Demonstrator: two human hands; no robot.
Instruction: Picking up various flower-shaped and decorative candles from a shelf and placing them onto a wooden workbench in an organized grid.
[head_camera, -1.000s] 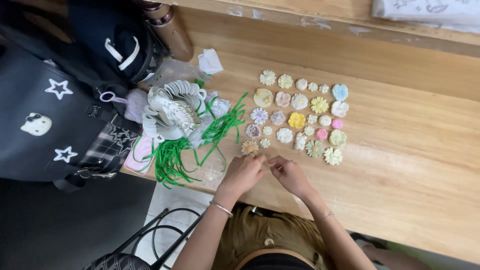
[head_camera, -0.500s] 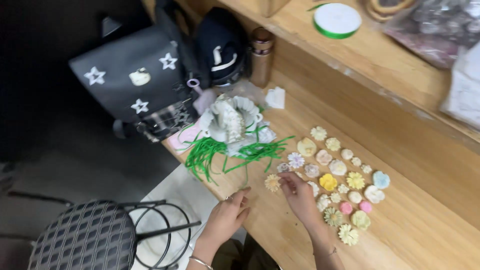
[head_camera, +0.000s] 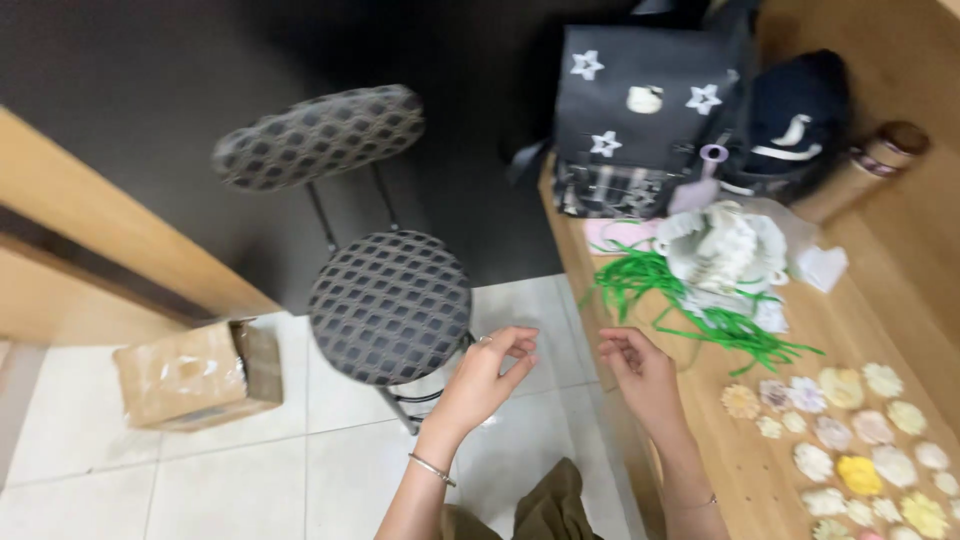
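Note:
My left hand (head_camera: 490, 368) hovers over the tiled floor just off the wooden table's (head_camera: 900, 300) left edge, its thumb and fingertips pinched together; a thin bracelet circles its wrist. A little to its right, my right hand (head_camera: 640, 375) is above the table edge with its fingers curled in. Nothing can be made out in either hand, and a small gap separates them. Several small pastel flower pieces (head_camera: 860, 440) lie in rows on the table right of my right hand. A tangle of green strips (head_camera: 700, 310) lies beyond that hand.
A padded stool (head_camera: 390, 305) with a backrest (head_camera: 320, 135) stands on the floor left of my hands. A cardboard box (head_camera: 195, 375) sits farther left. At the table's far end are a white ruffled pile (head_camera: 725, 250), a dark starred backpack (head_camera: 640, 120), a dark cap (head_camera: 800, 120) and a brown bottle (head_camera: 870, 165).
The view has swung left toward the floor and stool. My hands, close together over the table edge before, have moved apart, the left one out over the floor.

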